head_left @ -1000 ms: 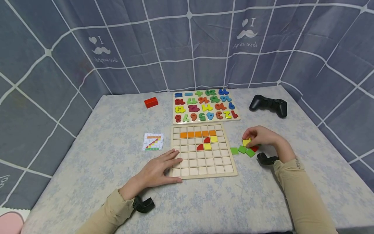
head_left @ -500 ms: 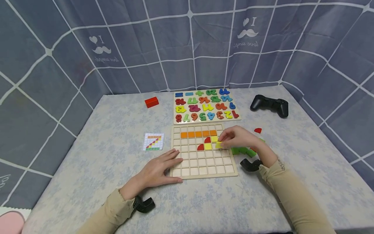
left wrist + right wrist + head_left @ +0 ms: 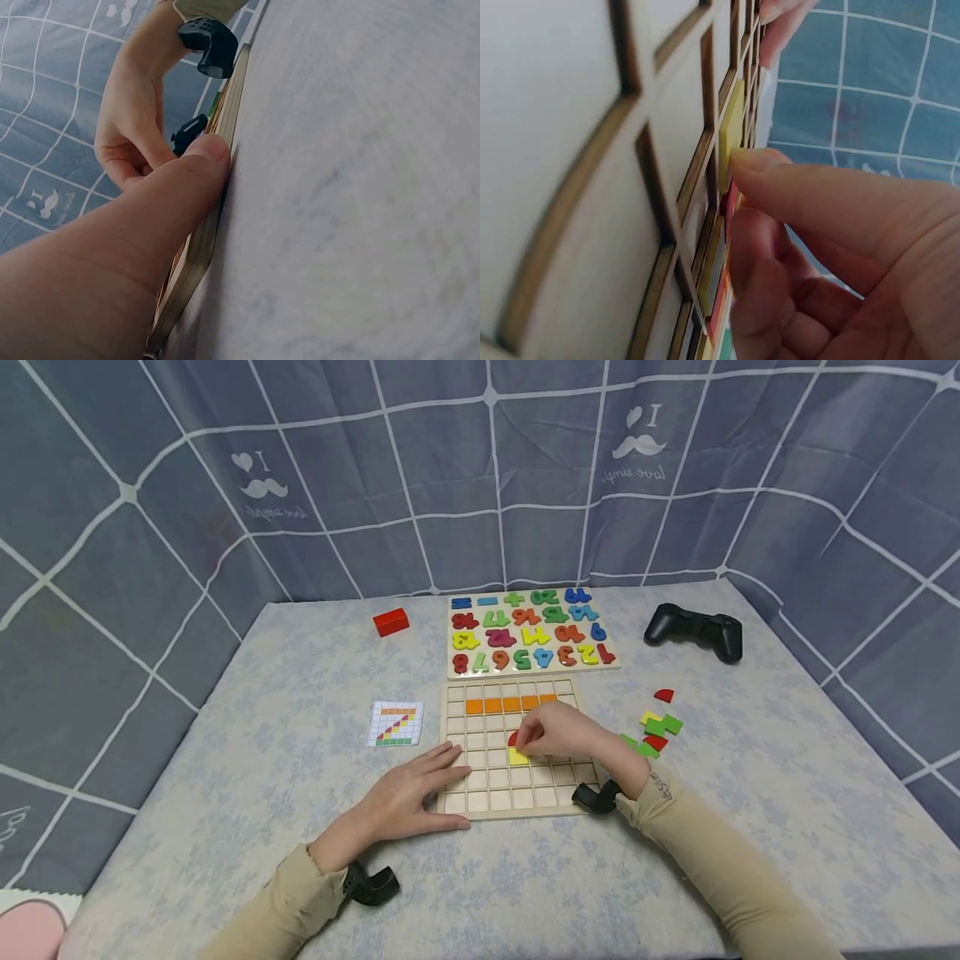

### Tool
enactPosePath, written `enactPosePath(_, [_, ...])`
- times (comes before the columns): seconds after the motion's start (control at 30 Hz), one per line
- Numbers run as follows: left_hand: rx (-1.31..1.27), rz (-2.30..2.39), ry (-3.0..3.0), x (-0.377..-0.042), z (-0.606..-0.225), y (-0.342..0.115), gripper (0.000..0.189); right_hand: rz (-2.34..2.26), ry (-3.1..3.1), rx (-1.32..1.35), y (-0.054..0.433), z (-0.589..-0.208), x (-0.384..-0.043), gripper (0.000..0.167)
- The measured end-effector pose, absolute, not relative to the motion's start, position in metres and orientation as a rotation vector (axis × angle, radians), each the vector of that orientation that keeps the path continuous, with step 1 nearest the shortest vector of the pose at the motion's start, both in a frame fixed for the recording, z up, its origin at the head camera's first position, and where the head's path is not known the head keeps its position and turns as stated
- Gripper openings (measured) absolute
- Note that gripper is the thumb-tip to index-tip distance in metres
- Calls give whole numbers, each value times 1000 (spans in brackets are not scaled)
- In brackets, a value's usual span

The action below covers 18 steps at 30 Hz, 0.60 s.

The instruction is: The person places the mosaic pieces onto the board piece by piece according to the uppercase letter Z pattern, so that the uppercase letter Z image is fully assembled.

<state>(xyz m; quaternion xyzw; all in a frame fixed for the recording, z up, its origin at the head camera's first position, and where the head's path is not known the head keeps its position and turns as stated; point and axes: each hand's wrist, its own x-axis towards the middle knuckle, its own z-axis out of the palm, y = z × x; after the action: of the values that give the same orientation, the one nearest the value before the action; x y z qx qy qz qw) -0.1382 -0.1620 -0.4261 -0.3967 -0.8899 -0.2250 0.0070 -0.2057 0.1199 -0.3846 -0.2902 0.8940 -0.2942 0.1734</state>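
Note:
My right hand (image 3: 558,731) pinches a yellow square tile (image 3: 517,757) at a cell of the wooden grid board (image 3: 480,802). In the right wrist view the thumb lies on one end of that yellow tile (image 3: 733,131), which sits slightly tilted at the grid. A red quarter-round tile (image 3: 513,739) shows just behind it; the other tiles near it are hidden under the hand. Orange square tiles (image 3: 511,703) form a row across the board's upper part. My left hand (image 3: 401,795) rests with spread fingers on the board's left edge, its thumb (image 3: 206,150) along the near corner.
Right of the board lie loose green tiles (image 3: 672,725), red tiles (image 3: 663,695) and a yellow one. A pattern card (image 3: 395,724) lies to the left. Behind are a number puzzle board (image 3: 532,635), a red block (image 3: 391,622) and a black game controller (image 3: 693,632).
My right hand has picked the yellow tile from the loose pile and carried it left across to the board's middle. The left hand has stayed in place.

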Motion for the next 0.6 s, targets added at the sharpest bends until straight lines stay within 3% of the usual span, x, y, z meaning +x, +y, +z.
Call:
enactPosePath(0.17, [-1242, -698, -2787, -139, -426, -161, 73, -854, 2562, -830, 125, -385, -206, 4])
enactPosePath(0.6, [-1237, -696, -2803, -139, -425, -161, 75, -1156, 2430, -635, 211, -350, -233, 35])
